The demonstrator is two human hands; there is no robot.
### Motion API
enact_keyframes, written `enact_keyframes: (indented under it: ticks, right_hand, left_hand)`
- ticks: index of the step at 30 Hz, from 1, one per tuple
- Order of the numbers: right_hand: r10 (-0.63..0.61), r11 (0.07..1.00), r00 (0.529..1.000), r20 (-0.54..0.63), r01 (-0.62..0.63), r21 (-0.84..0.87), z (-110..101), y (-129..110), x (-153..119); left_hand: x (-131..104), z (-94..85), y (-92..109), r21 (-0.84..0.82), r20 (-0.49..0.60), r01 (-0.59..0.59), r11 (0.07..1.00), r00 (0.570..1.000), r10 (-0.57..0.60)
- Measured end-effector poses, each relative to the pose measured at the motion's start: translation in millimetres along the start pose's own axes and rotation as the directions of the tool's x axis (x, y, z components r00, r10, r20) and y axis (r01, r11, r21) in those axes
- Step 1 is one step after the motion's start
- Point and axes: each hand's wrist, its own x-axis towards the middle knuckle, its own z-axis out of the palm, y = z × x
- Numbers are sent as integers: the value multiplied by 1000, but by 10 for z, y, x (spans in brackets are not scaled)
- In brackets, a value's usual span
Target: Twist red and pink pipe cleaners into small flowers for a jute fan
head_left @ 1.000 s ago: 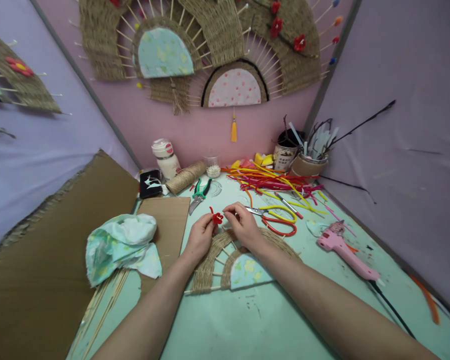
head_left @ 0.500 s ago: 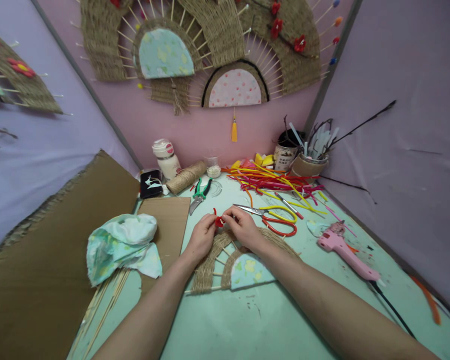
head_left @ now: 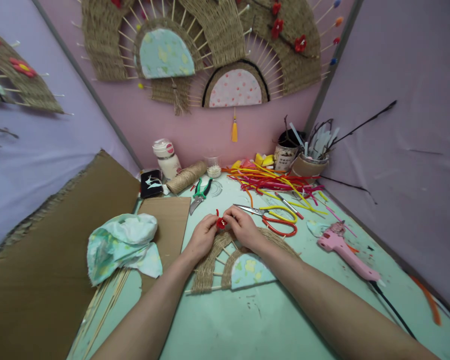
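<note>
A small red pipe-cleaner flower (head_left: 221, 223) is pinched between both hands, with a short red end sticking up above it. My left hand (head_left: 203, 235) grips its left side with closed fingertips. On the right side, the fingers of my right hand (head_left: 241, 225) are closed against the flower too. Beneath the hands lies a woven twine fan (head_left: 206, 272) with thin sticks and a half-round green floral cloth piece (head_left: 249, 271); my right forearm covers part of it. Red-and-yellow-handled scissors (head_left: 279, 220) rest just beyond my right hand.
A pink glue gun (head_left: 347, 255) with a black cord lies at right. Behind are colourful pipe cleaners (head_left: 273, 180), green-handled pruning shears (head_left: 200, 195), a twine roll (head_left: 187, 177) and a white bottle (head_left: 167, 160). Crumpled cloth (head_left: 122, 245) and cardboard (head_left: 56, 250) occupy the left.
The flower has turned slightly, so more of its face shows between the fingers. Both hands stay in nearly the same place.
</note>
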Motion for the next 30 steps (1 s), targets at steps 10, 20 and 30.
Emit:
enact_keyframes:
  ticks: [10, 20, 30]
  right_hand:
    - [59, 994, 997, -45, -55, 95, 2, 23, 6]
    - [65, 995, 998, -4, -64, 75, 20, 25, -13]
    - [77, 992, 996, 42, -81, 101, 5, 10, -10]
  left_hand:
    - [17, -64, -40, -313, -27, 128, 941, 989, -144]
    - [29, -59, -3, -230, -15, 107, 967, 993, -113]
    - [34, -69, -37, -212, -3, 100, 972, 995, -103]
